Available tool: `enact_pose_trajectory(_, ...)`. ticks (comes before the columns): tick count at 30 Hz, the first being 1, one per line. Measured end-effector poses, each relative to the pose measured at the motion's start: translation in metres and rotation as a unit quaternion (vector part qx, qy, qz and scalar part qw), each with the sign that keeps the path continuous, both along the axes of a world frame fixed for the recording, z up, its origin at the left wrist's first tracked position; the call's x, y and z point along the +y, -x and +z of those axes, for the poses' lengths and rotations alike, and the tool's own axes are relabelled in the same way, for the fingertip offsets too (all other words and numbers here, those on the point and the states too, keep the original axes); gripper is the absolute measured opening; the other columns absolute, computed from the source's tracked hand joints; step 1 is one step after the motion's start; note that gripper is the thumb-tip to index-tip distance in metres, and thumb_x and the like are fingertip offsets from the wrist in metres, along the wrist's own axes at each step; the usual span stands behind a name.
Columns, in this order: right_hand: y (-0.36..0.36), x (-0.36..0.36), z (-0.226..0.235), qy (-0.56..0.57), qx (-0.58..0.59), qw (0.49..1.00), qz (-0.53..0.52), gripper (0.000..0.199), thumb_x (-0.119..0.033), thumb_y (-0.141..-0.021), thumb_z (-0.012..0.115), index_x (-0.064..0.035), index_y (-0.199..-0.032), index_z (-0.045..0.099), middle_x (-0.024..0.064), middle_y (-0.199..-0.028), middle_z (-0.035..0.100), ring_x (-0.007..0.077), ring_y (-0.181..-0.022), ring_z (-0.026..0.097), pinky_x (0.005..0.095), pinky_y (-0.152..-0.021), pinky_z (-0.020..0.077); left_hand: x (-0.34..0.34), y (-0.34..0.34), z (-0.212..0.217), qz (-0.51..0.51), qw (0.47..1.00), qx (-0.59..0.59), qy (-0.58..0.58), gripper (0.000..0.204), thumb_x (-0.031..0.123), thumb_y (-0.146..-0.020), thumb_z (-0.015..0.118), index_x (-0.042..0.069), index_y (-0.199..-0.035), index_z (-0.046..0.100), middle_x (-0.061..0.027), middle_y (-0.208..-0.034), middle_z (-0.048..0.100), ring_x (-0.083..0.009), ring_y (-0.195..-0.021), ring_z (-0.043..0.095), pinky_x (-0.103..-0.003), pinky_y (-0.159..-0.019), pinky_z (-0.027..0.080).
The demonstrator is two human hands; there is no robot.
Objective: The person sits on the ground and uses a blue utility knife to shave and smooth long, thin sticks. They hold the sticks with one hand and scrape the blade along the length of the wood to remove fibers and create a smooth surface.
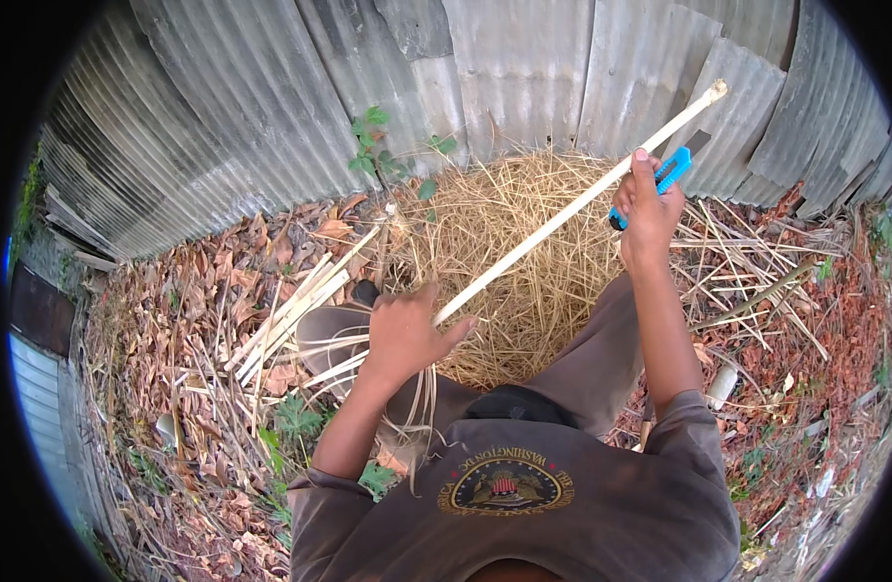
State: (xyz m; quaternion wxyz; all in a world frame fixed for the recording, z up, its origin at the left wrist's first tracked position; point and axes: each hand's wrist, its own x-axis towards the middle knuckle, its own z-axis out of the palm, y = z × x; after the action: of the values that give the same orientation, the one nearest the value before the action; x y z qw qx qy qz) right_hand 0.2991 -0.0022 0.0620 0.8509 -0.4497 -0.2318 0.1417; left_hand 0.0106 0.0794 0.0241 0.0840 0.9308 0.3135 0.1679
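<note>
A long, pale peeled stick [543,234] slants from my left hand [403,335] up to the right, its knobby far end near the metal sheets. At the stick's lower end, my left hand is around it, thumb stretched out on one side; the other fingers are partly hidden. My right hand [650,209] is closed on a blue utility knife [673,170], whose grey blade points up and to the right. The right thumb and fingertips lie against the stick. Thin pale strips [424,398] hang in loops below my left hand and over my left leg.
Straw-like shavings [524,223] are heaped between my legs. More pale split sticks [296,310] lie at left, and thin stalks [747,262] at right. Dry leaves [213,281] cover the ground. Corrugated metal sheets [524,68] form a wall ahead, with a small green plant [368,141] against it.
</note>
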Motion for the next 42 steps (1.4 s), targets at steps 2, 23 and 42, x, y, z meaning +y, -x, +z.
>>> enact_pose_trajectory(2, -0.008, 0.004, 0.001, -0.007, 0.003, 1.0, -0.009, 0.023, -0.021, -0.092, 0.064, -0.01, -0.08, 0.049, -0.0051, -0.056, 0.037, 0.005, -0.044, 0.033, 0.0226, -0.042, 0.0278, 0.003, 0.012, -0.006, 0.028, 0.994, 0.047, 0.094, 0.044, 0.038, -0.074, 0.071, 0.004, -0.102, 0.065, -0.0152, -0.077, 0.067, -0.0355, -0.075, 0.067, -0.044, -0.07, 0.051)
enact_pose_trajectory(23, -0.145, 0.119, 0.044, 0.056, -0.003, 0.998, 0.007, 0.016, -0.015, -0.092, 0.059, -0.0007, -0.086, 0.056, -0.0025, -0.061, 0.045, 0.0051, -0.047, 0.037, 0.0229, -0.042, 0.0272, 0.042, -0.072, -0.02, -0.206, 0.461, -0.103, 0.857, 0.018, 0.018, -0.092, 0.063, 0.006, -0.086, 0.05, 0.0008, -0.059, 0.051, -0.0093, -0.048, 0.052, -0.028, -0.047, 0.046)
enact_pose_trajectory(42, -0.026, 0.069, -0.081, 0.41, -0.609, 0.674, 0.076, 0.058, -0.064, -0.081, 0.056, -0.009, -0.063, 0.054, 0.0082, -0.048, 0.05, 0.0288, -0.044, 0.054, 0.0401, -0.044, 0.0412, 0.064, -0.114, -0.039, -0.053, 0.789, -0.134, 0.597, 0.031, 0.03, -0.097, 0.055, 0.003, -0.082, 0.048, -0.0001, -0.06, 0.046, -0.009, -0.052, 0.043, -0.028, -0.049, 0.037)
